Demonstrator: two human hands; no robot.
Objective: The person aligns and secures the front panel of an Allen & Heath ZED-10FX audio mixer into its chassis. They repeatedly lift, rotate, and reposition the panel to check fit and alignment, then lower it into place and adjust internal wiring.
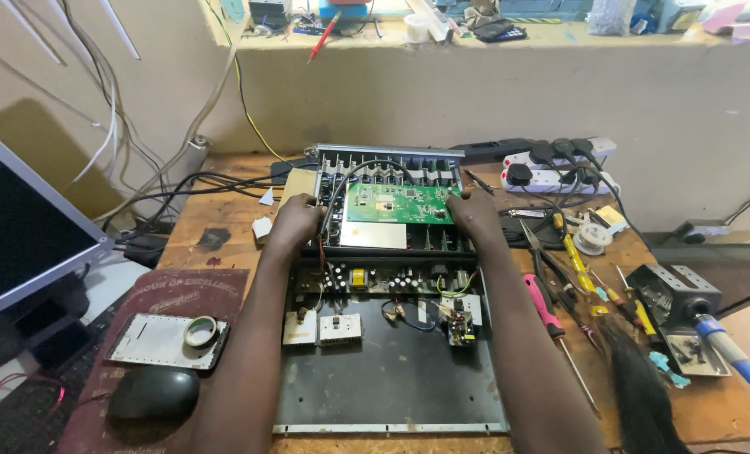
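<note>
Green fibreglass sits between the two hands: the fingers of the left hand (295, 221) curl over the left edge of the green circuit board (400, 203), and the fingers of the right hand (473, 212) curl over its right edge, so both hands are closed on the board. The board lies flat in the rear half of an opened black metal chassis (392, 378), near its back panel. Just in front of the hands, a darker board with capacitors (375, 279) runs across the chassis, and small modules lie on the bare chassis floor below it. The chassis rests on a worn wooden surface (215, 231). To the right lie a pink-handled screwdriver (545, 307), yellow-handled tools (575, 256), a black brush (640, 391) and a white power strip (551, 176) with black plugs. To the left are a roll of tape (200, 331) on a metal plate, a black mouse (153, 393) and a monitor edge (21, 235).
</note>
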